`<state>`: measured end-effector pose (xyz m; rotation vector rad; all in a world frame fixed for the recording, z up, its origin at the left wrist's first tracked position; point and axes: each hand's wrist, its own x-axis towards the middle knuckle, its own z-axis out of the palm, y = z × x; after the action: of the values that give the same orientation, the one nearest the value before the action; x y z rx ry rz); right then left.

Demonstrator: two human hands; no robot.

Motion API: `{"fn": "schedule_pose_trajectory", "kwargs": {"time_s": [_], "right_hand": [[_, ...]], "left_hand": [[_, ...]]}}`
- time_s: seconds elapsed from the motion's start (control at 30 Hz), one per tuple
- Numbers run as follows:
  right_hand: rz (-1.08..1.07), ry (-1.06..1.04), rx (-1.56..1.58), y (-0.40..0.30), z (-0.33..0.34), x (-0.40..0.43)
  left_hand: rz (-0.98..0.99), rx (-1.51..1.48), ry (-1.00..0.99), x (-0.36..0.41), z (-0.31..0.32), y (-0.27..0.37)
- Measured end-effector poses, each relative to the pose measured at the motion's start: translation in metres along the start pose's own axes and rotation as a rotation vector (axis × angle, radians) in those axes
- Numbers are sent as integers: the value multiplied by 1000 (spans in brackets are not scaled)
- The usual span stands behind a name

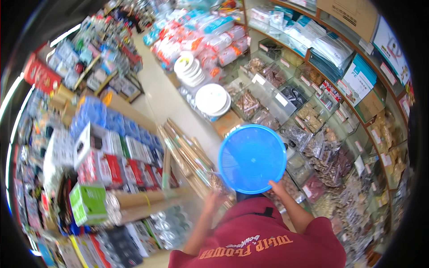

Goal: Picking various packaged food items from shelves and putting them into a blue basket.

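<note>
My right hand [279,190] grips the near right rim of a round blue plastic basket [254,157], with the thumb over the edge. The basket is held in front of my chest, and nothing is seen inside it. My left hand [214,201], blurred, holds a small clear plastic bag of brown dried goods [218,182] beside the basket's left edge. Right of the basket, clear bins hold dried foods, among them bagged goods [321,144] and a pile of pale dried pieces [348,201].
Stacked white plastic lids or plates [211,99] stand beyond the basket. Wrapped bundles of long sticks [184,150] lean across the aisle floor [150,87] to the left. Cartons [87,204] and wrapped rolls [130,204] fill the left side. Wooden-edged shelves [363,124] rise at right.
</note>
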<state>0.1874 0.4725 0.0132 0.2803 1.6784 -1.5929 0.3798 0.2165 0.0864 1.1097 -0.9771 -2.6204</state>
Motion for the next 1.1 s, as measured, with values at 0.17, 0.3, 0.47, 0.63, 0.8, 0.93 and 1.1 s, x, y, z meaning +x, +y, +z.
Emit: {"fn": "schedule_pose_trajectory", "kwargs": {"time_s": [0.17,0.3,0.47,0.63,0.8,0.93,1.1], "right_hand": [[3,205,-8,-46,2,31],[9,260,-17,-27,-7,68],[-136,443,19,-58,28,47],[50,394,138,-37,35,44],[39,489,211,-46,51,48],[103,470,289,-55,55,52],[166,502,319,-56,63,71]], "left_hand": [[-106,241,9,114,24,71],[-146,451,-110,200,70,122],[-195,693,-81,318,135,152],[-236,828,84,383,218,152],[-295,205,-388,401,203,141],[-480,-273,-683,348,220,184],[-585,-268,-843,341,233,230]]}}
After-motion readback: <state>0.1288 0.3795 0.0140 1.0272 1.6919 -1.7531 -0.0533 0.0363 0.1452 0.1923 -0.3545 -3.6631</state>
